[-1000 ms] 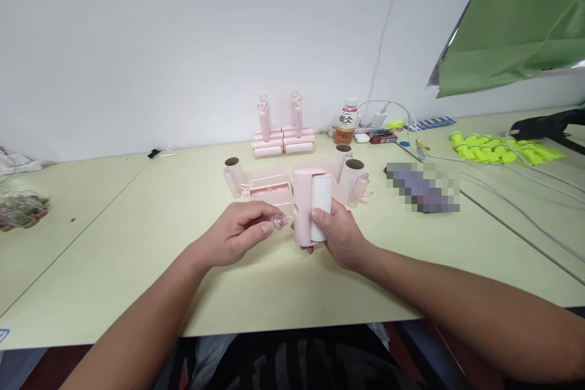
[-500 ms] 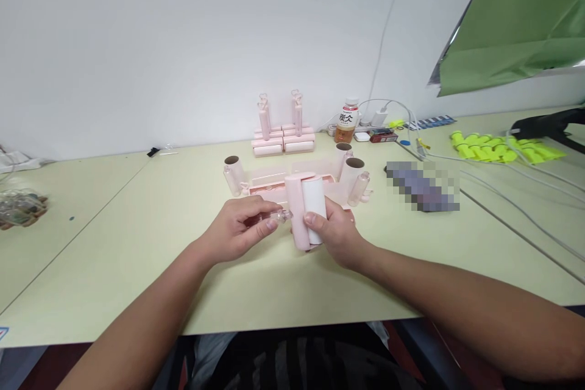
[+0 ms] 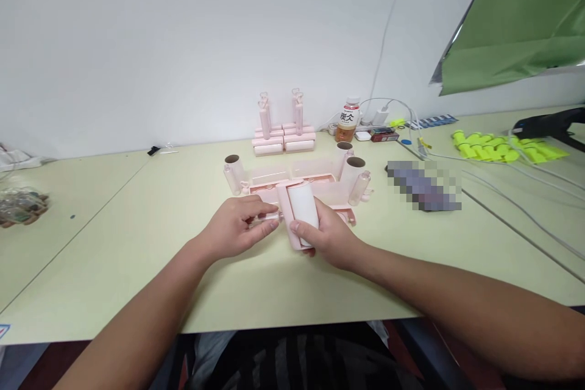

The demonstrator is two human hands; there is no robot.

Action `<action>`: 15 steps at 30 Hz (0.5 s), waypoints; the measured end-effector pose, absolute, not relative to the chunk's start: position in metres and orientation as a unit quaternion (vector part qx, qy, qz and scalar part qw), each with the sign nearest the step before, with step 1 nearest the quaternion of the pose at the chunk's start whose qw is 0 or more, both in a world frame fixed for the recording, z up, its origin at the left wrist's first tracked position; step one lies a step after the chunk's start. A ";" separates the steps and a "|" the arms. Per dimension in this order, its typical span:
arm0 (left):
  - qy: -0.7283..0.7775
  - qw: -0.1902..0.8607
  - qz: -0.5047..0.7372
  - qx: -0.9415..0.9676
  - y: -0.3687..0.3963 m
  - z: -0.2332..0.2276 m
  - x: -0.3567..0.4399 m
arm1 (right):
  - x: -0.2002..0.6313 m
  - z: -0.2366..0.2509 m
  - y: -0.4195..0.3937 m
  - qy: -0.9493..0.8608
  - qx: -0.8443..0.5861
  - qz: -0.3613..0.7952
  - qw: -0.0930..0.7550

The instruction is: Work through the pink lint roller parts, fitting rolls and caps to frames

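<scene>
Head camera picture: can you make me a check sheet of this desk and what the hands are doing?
Surface: pale green table, seam lines across it.
Job's things: pink roller case with white roll; small clear handle piece.
Clutter: pink roller parts, stacked rollers, drink bottle, yellow pieces, a blurred patch.
Grips: left hand pinches the handle piece; right hand holds the case.
Cables: white cables at the right.
Surroundings: white wall, green sheet.
</scene>
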State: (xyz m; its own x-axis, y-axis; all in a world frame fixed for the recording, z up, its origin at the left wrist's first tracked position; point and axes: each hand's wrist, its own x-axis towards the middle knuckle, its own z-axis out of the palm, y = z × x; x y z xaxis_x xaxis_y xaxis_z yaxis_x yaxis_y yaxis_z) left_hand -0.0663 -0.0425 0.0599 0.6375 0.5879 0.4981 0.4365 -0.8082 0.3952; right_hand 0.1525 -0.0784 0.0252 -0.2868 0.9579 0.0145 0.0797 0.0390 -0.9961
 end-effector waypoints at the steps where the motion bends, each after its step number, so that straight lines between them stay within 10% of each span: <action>1: 0.286 0.117 0.318 0.896 -0.043 0.060 -0.066 | 0.152 0.025 -0.080 -0.595 -0.431 0.541 0.409; 8: 0.290 0.117 0.339 0.887 -0.046 0.057 -0.062 | 0.154 0.023 -0.081 -0.599 -0.413 0.549 0.411; 15: 0.234 0.431 0.407 0.771 -0.055 0.048 -0.047 | 0.159 0.037 -0.082 -0.500 -0.143 0.801 0.294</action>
